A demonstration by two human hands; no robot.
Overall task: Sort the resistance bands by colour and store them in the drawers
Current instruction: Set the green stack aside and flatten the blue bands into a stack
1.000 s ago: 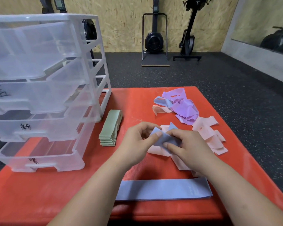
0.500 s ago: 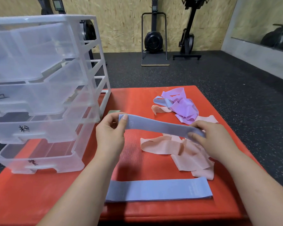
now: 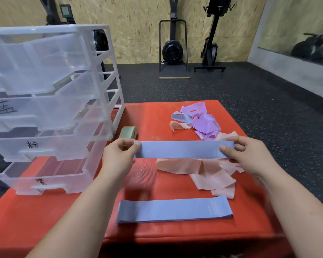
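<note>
Blue band [image 3: 181, 149] now flat: L hand [image 3: 117, 157], R hand [image 3: 248, 157]

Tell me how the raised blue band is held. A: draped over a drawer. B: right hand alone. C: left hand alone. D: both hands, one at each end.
D: the left hand pinches one end of the blue band and the right hand the other, held flat above the red mat.

You see a red bench [image 3: 45, 211] filling the lower frame. Beyond it lies speckled black floor [image 3: 268, 112], and at top centre two dark exercise machines [image 3: 172, 51] stand against a chipboard wall [image 3: 138, 25].
</note>
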